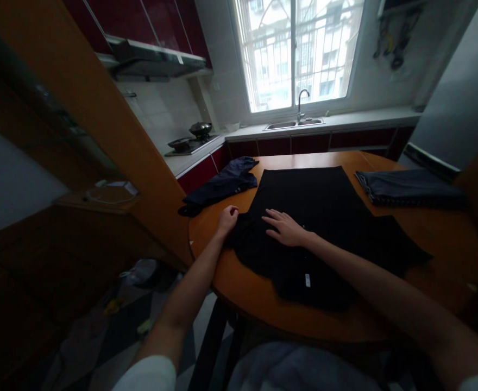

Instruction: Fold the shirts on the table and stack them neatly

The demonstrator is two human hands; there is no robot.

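Note:
A black short-sleeved shirt [316,201] lies spread on the round wooden table, its hem toward the window and its collar end nearer me. A small white label [307,280] shows near the collar. At the shirt's left sleeve edge, my left hand [228,218] has its fingers curled closed on the cloth. My right hand [285,228] rests flat on the shirt's left part with fingers spread, holding nothing.
Dark blue clothing [226,182] lies bunched at the table's [243,290] far left edge. Folded dark trousers [412,187] lie at the right. Beyond stand a counter with a sink [296,124] and a stove [196,144] with pans. A wooden partition [141,146] rises at the left.

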